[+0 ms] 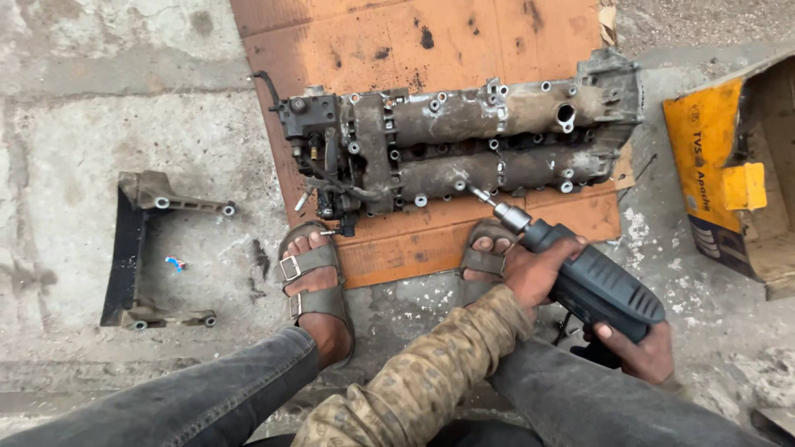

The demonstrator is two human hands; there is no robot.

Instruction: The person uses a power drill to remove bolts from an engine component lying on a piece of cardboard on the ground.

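— What did the hands hold?
— Both gripped a drill (592, 285): left hand (534, 271) clenched at its front, right hand (642, 352) around the handle.
— And the bit?
— It touched the engine head (464, 141), near the cardboard's (431, 37) lower edge.

You are squatting in a rough open-air repair yard, a mechanic's workshop on the ground. The greasy engine cylinder head (464, 145) lies on an oil-stained sheet of cardboard (431, 41) over cracked, stained concrete. Left of the cylinder head sits a loose metal bracket (141, 248); right of it, a torn yellow parts carton (729, 165).
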